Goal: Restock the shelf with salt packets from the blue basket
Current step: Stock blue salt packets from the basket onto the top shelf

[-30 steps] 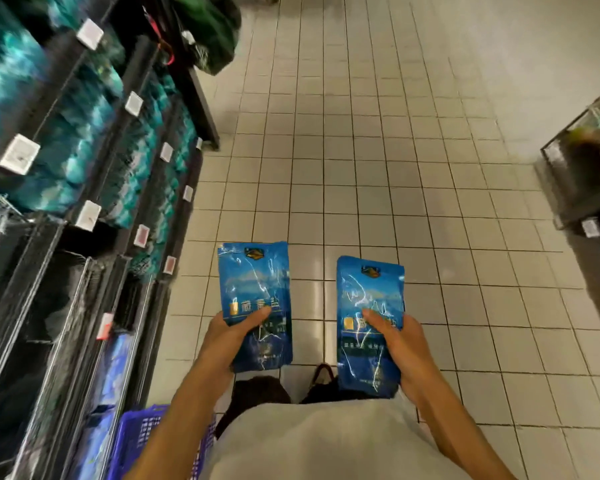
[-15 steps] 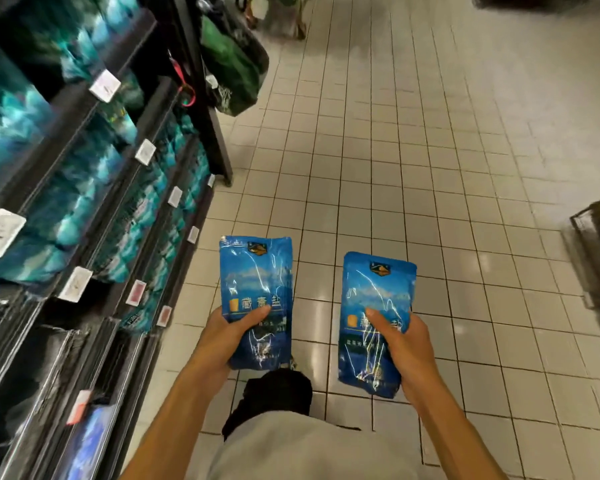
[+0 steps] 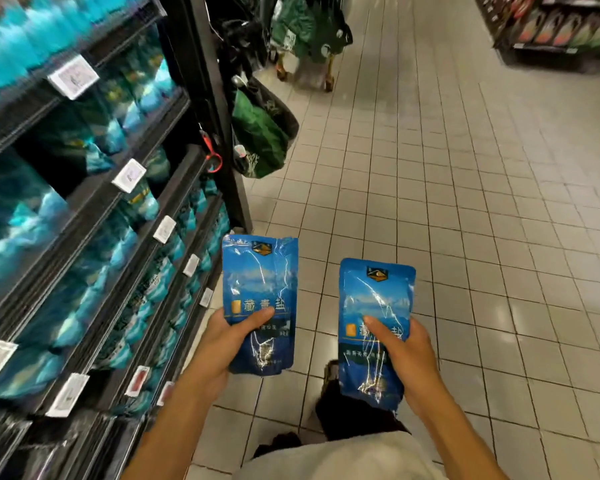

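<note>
Shelf along the left edge: black tiers stocked with teal and blue packets, blurred, white price tags clipped to the rails. Green bags hung at the far end post of the shelf.

Just right of the shelf, low in view: left hand raised at the end of a bare forearm reaching up from the bottom edge. Grip closed on the left salt packet; thumb laid across the printed face, fingers hidden behind. Packet upright, top seal pointing away, held over the tiled floor and close to the shelf's lower tiers without touching them.

Further right of the shelf: right salt packet, upright, slightly lower than the other, a clear gap between the two. Right hand gripping it from the right side, thumb pressed across the front near the lettering, fingers wrapped behind, forearm angling in from the lower right corner.

Far from the shelf, across the aisle at top right: second rack of red and green goods. Blue basket not seen.
</note>
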`<action>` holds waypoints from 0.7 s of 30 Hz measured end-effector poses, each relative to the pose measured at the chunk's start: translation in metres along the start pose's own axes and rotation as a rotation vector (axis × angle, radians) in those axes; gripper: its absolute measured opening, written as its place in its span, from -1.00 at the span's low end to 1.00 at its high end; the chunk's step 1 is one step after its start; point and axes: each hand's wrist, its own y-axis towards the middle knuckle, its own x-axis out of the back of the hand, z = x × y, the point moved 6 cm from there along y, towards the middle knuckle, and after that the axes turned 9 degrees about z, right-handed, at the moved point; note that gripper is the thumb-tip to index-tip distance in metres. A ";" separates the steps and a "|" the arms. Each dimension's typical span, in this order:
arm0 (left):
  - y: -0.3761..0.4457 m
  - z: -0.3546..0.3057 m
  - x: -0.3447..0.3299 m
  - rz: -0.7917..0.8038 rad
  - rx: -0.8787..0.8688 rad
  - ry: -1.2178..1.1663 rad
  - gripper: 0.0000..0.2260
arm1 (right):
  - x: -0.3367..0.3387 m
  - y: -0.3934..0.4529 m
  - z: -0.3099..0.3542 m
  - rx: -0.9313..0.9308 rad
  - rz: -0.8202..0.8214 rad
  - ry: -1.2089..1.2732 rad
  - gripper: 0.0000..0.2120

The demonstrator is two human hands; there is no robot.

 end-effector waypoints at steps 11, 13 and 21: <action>0.111 -0.105 0.016 -0.328 -0.149 -0.143 -0.54 | -0.069 0.226 0.125 0.038 0.388 -0.138 -0.59; 0.119 -0.123 0.023 -0.392 -0.194 -0.175 -0.56 | -0.095 0.255 0.149 0.051 0.475 -0.143 -0.61; 0.101 -0.201 0.063 -0.673 -0.379 -0.244 -0.54 | -0.224 0.315 0.218 0.146 0.818 -0.201 -0.60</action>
